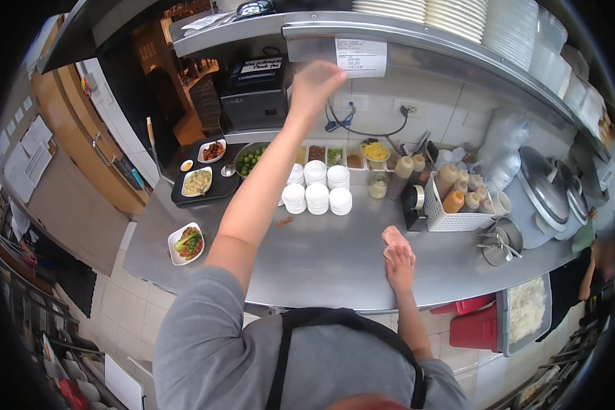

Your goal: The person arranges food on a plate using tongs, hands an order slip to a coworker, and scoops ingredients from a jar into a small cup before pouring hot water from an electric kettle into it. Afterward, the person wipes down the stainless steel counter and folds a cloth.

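Steel counter (362,280) under a metal shelf (314,29); one hand high, one low.
Counter smooth, reflective. Round white dishes (316,169) stacked, presumably to save room. Left hand (319,85) raised to the flat printed slip (362,57), likely hung below the shelf edge for easy reading; fingers bent together at its edge, grip cannot be told. Right hand (400,260) over soft, crumpled pink cloth (393,238) on counter, fingers slightly spread; pressing or gripping, cannot tell.
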Action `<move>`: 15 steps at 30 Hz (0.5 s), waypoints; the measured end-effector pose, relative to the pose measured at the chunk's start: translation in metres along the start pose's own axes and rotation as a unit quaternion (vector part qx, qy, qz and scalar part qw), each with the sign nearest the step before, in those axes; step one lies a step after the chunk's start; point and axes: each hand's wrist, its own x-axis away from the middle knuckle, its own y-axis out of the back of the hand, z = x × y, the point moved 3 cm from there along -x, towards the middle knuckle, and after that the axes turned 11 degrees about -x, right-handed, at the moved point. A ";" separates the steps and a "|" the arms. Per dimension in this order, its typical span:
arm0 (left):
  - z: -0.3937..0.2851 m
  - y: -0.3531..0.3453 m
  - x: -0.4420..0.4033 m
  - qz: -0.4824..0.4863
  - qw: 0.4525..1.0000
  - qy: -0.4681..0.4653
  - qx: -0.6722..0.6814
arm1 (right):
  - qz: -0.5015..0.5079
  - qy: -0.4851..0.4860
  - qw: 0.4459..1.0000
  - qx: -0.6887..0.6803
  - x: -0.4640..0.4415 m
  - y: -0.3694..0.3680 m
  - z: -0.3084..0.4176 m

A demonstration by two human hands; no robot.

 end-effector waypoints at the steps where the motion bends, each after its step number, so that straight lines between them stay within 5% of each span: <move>1: -0.004 0.000 -0.006 -0.010 0.997 0.032 0.066 | -0.011 0.005 1.000 0.005 0.000 0.000 0.000; 7: -0.016 0.001 -0.027 -0.017 0.998 -0.041 0.046 | -0.012 0.007 1.000 0.014 -0.002 0.021 0.023; 9: -0.029 0.012 -0.018 -0.040 0.996 0.074 0.011 | 0.026 -0.031 0.999 0.015 0.002 0.029 0.029; 11: -0.017 0.029 -0.013 -0.070 0.997 0.028 0.006 | 0.037 -0.027 0.999 0.009 0.013 0.032 0.026; 15: -0.003 0.051 -0.009 -0.107 0.994 -0.018 0.031 | -0.073 -0.051 0.991 0.100 0.046 0.051 -0.045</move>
